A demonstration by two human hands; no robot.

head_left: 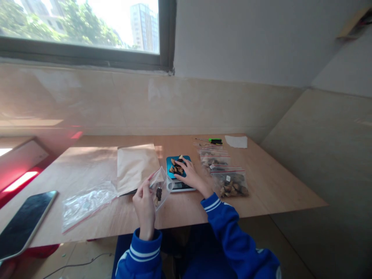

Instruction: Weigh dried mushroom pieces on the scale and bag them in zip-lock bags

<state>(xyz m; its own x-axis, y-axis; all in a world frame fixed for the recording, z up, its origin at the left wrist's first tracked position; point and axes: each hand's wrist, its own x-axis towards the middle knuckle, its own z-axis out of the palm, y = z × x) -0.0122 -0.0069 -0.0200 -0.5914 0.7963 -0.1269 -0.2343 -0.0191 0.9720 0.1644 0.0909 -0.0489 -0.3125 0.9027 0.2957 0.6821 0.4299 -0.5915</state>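
My left hand point(144, 199) grips the upper edge of a clear zip bag point(164, 193), holding it tilted beside the scale. A few dark and tan dried pieces point(158, 195) lie inside this bag. A small kitchen scale point(174, 185) with a blue top stands just right of it, its display partly showing. On the blue top sits a heap of dried slices point(175, 167), tan with blackish edges. Over this heap my right hand point(190, 175) reaches with fingers apart, the tips at the slices. Part of the heap is hidden beneath those fingers.
Filled zip bags point(232, 186) line the right side. Behind them lie a green-and-black handled tool point(215, 141) and a white paper point(236, 142). To the left are a brown paper bag point(135, 166), an unfilled plastic bag point(87, 203) and a large tablet or phone point(27, 217) at the table's edge.
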